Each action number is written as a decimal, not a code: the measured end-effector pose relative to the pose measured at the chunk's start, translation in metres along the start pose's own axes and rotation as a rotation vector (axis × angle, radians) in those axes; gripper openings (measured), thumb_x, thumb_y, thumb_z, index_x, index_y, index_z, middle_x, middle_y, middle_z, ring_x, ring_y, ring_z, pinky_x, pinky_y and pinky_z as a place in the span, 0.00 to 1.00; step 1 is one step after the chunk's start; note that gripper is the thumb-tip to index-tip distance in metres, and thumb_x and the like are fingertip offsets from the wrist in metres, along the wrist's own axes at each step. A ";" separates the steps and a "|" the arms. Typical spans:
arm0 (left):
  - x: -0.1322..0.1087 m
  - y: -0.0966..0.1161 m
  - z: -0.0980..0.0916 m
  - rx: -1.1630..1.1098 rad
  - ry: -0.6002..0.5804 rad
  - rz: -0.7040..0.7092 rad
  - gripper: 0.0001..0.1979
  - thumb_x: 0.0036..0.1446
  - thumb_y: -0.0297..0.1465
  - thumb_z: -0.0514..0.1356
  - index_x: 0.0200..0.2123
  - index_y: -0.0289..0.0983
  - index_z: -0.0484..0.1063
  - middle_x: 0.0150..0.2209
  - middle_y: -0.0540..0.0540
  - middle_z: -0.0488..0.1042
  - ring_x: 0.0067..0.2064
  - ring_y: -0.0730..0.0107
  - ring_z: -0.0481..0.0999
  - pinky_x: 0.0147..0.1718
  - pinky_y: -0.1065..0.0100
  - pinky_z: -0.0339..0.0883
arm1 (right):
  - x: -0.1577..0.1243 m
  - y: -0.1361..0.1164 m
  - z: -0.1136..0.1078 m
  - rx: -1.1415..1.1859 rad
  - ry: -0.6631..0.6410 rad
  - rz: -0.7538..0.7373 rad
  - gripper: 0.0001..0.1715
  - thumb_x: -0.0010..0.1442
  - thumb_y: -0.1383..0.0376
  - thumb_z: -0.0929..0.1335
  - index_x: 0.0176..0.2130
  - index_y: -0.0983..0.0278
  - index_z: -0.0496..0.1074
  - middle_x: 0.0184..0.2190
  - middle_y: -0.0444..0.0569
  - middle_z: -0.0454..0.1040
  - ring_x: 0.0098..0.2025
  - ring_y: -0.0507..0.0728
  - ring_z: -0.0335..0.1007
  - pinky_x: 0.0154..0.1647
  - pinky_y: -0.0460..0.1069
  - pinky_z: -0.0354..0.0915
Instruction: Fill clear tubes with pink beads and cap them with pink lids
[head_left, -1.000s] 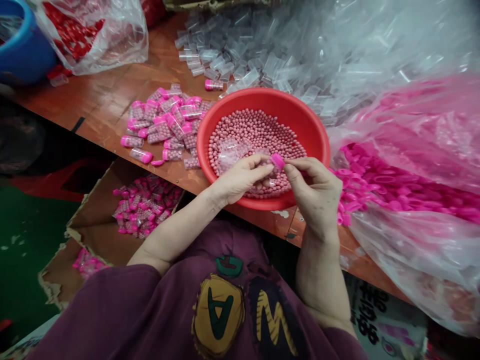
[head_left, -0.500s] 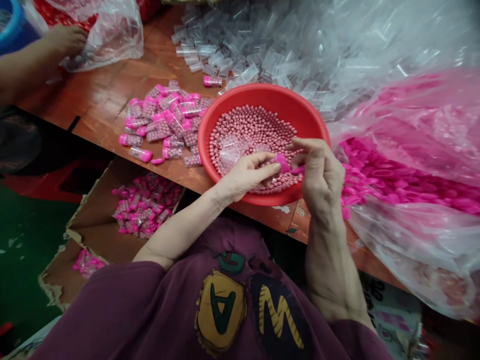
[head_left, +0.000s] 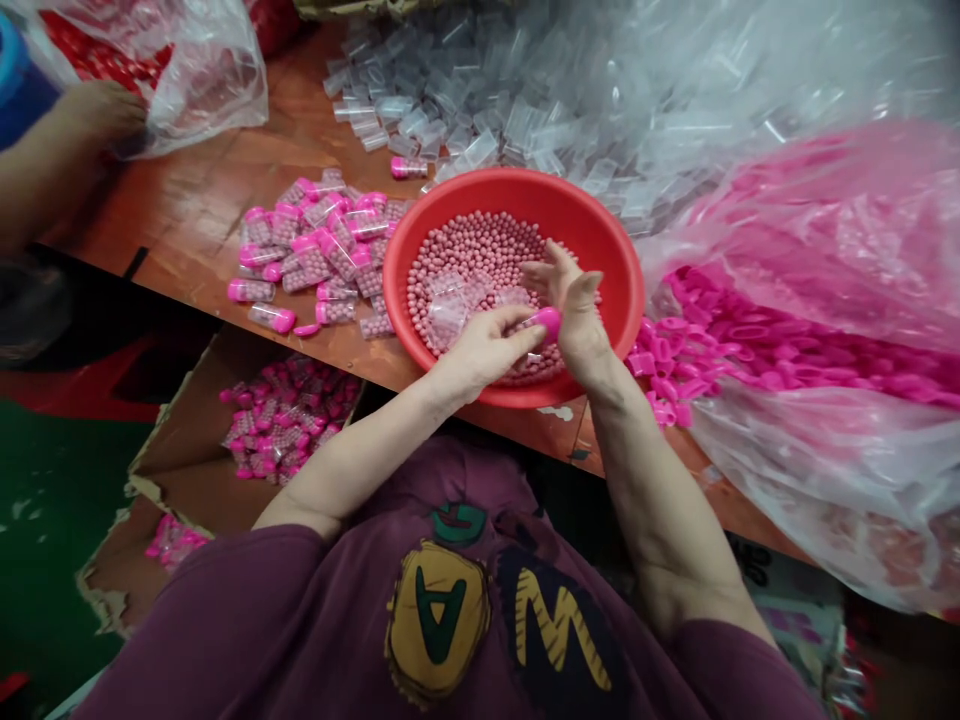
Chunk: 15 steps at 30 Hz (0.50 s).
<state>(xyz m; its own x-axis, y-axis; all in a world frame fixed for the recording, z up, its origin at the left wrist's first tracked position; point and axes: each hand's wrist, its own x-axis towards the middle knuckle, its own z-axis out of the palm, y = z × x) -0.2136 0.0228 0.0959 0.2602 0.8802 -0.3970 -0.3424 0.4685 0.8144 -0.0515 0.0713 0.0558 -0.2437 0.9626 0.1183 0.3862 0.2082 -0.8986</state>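
Note:
My left hand [head_left: 484, 350] sits over the near rim of a red plastic basin [head_left: 517, 190], its fingertips pinching a clear vial with a pink cap [head_left: 546, 323]. The vial's body is mostly hidden by my fingers. My right hand [head_left: 570, 305] is raised just beside that cap, fingers apart and holding nothing. The basin is filled with small pink balls [head_left: 480, 260], and a few clear vials [head_left: 450, 305] lie on top of them.
Pink-capped filled vials [head_left: 307, 250] lie left of the basin on a wooden table [head_left: 187, 200]. Behind are empty clear vials [head_left: 465, 110]. A plastic bag of pink caps [head_left: 720, 340] lies right. A cardboard box [head_left: 180, 480] below holds more vials. A co-worker's hand [head_left: 97, 115] reaches at top left.
My right hand has let go of the pink cap, opened and turned upward. My left hand now holds the capped vial alone. A co-worker's hand has come in at top left.

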 end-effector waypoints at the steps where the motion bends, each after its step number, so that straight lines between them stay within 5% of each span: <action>1: 0.001 0.001 -0.001 -0.051 0.023 -0.010 0.04 0.73 0.25 0.67 0.40 0.34 0.80 0.27 0.53 0.76 0.25 0.80 0.69 0.27 0.73 0.60 | 0.000 0.001 -0.002 -0.018 0.035 -0.027 0.67 0.67 0.22 0.38 0.83 0.50 0.54 0.73 0.58 0.74 0.74 0.68 0.74 0.78 0.70 0.68; 6: 0.007 0.000 -0.004 -0.260 0.086 0.060 0.02 0.68 0.26 0.71 0.39 0.34 0.83 0.35 0.50 0.83 0.36 0.76 0.79 0.42 0.72 0.73 | -0.029 -0.015 -0.003 -0.501 0.018 -0.214 0.60 0.69 0.34 0.70 0.82 0.63 0.55 0.74 0.69 0.71 0.76 0.79 0.68 0.77 0.77 0.61; 10: 0.009 -0.002 -0.002 -0.252 0.091 0.126 0.03 0.63 0.22 0.72 0.39 0.34 0.84 0.38 0.50 0.85 0.42 0.75 0.81 0.53 0.72 0.74 | -0.042 -0.032 0.009 -0.744 0.047 -0.169 0.47 0.69 0.53 0.71 0.77 0.73 0.63 0.67 0.75 0.76 0.67 0.80 0.73 0.69 0.75 0.65; 15: 0.006 -0.001 0.000 -0.128 0.071 0.134 0.08 0.61 0.28 0.77 0.34 0.35 0.82 0.33 0.50 0.80 0.37 0.73 0.74 0.40 0.70 0.68 | -0.034 -0.038 0.011 -0.766 0.100 -0.173 0.37 0.67 0.53 0.70 0.67 0.70 0.73 0.57 0.71 0.80 0.59 0.79 0.74 0.62 0.73 0.67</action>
<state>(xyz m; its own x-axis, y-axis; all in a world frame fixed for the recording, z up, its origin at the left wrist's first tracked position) -0.2112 0.0273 0.0928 0.1416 0.9362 -0.3217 -0.4826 0.3490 0.8033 -0.0671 0.0287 0.0812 -0.2893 0.9091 0.2996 0.8640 0.3828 -0.3271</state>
